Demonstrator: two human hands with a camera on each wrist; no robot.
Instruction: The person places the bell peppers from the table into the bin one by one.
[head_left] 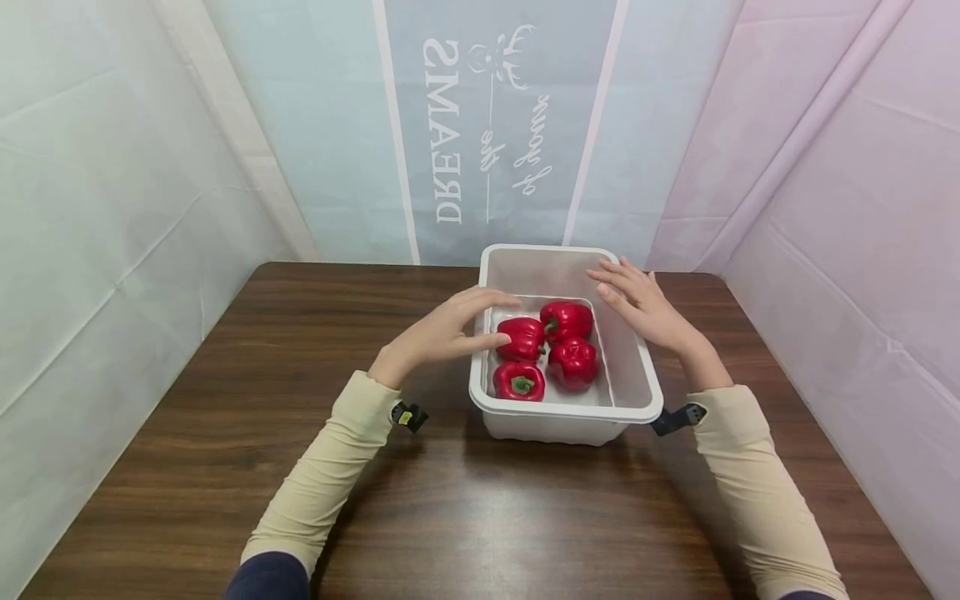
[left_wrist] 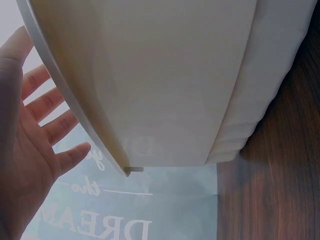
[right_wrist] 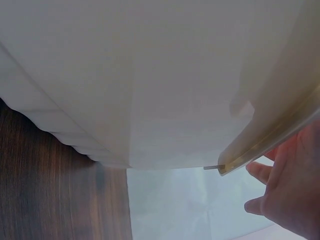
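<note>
A white plastic bin (head_left: pixel 566 412) stands on the table with several red bell peppers (head_left: pixel 573 363) inside. My left hand (head_left: pixel 450 327) is over the bin's left rim, fingers spread and nothing held. Its thumb and fingers reach above the nearest peppers. In the left wrist view, that hand (left_wrist: pixel 32 130) shows beside the rim with the fingers apart. Over the right rim hangs my right hand (head_left: pixel 641 304), its fingers extended inward and holding nothing. The right wrist view shows part of this hand (right_wrist: pixel 290 185) behind the rim; the edge hides some fingers.
The dark wooden table (head_left: pixel 480 517) spreads around the bin on both sides and in front. A printed cloth (head_left: pixel 337 125) hangs behind the table's back edge. Pale sheets (head_left: pixel 90 208) close in the left and right sides.
</note>
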